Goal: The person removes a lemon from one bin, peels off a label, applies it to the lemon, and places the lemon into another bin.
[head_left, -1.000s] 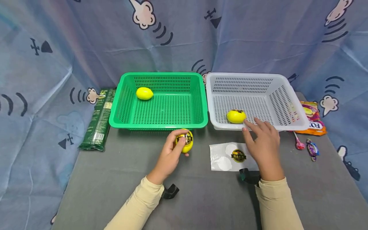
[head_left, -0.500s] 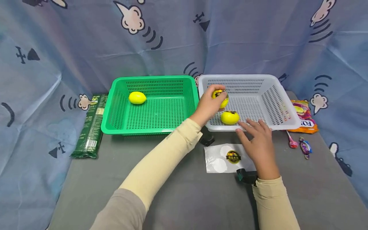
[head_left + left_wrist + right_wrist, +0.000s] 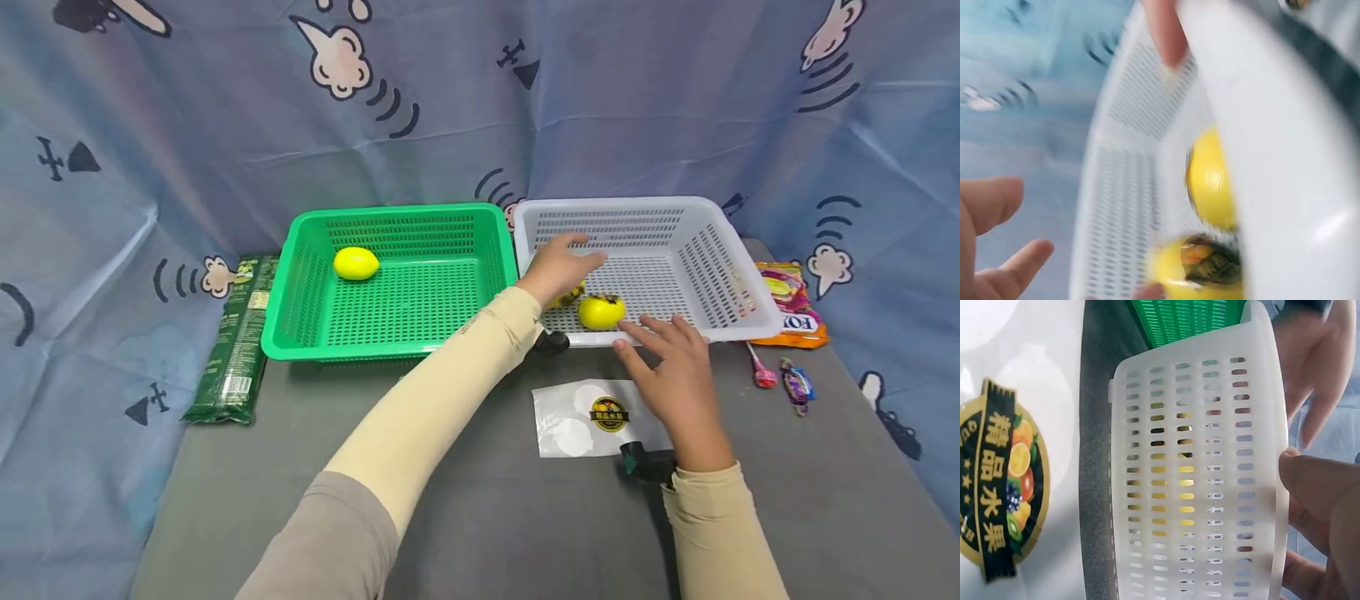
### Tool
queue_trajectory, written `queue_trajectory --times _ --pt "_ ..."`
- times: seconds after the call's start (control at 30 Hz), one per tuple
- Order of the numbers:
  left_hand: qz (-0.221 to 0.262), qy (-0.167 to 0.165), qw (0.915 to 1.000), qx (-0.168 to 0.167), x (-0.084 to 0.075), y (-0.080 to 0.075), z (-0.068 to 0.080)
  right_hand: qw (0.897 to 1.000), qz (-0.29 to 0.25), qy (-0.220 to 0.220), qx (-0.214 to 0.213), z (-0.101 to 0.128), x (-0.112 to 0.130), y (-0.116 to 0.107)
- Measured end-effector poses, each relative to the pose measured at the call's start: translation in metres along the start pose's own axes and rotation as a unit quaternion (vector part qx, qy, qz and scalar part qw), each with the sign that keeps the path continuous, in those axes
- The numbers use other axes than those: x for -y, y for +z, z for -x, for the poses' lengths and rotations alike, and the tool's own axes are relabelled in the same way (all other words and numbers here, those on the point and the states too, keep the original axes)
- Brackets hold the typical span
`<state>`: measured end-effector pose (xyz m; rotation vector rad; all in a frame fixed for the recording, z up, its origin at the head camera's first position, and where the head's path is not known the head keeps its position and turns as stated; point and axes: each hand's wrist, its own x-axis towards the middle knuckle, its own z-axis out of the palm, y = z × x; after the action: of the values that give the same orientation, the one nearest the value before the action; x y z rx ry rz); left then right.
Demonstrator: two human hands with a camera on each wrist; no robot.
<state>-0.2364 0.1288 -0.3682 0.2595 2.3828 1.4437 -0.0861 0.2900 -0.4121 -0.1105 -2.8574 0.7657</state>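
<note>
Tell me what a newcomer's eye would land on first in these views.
Two perforated plastic baskets side by side at the back of the grey table: the green plastic basket holding one plain yellow lemon, and the white plastic basket holding two stickered yellow lemons near its front wall. The left hand reaches over those lemons with its fingers relaxed, while the right hand hovers at the white basket's front rim above a white sticker sheet.

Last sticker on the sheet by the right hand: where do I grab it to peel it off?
Judging by its flat pose, pinch the round sticker at its rim, coming from above with the right hand, which hovers beside it. It lies flat on the backing sheet, so only a lifted edge gives purchase; the bare left side of the sheet can be pinned.
</note>
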Motion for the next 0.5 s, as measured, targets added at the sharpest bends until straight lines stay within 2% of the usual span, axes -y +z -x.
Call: queue_trajectory --times 0.13,0.23,0.37,0.43,0.5 --pt "0.043 0.073 0.9963 -0.017 0.018 -0.021 0.045 1.000 -0.009 -0.001 0.001 -0.001 0.000 0.001" --pt "0.082 0.114 0.9900 -0.012 0.049 -0.033 0.087 1.000 -0.018 0.003 0.009 -0.003 0.002 -0.001" --pt "0.142 0.122 0.9822 -0.016 0.096 -0.041 0.141 0.999 -0.048 0.016 -0.014 -0.013 0.016 -0.006" --pt "0.163 0.118 0.9790 -0.032 0.114 -0.046 0.162 0.997 -0.072 0.009 -0.037 -0.022 0.033 -0.008" --pt "0.186 0.110 0.9751 -0.051 0.128 -0.050 0.177 0.995 -0.092 -0.015 -0.048 -0.031 0.055 -0.006"
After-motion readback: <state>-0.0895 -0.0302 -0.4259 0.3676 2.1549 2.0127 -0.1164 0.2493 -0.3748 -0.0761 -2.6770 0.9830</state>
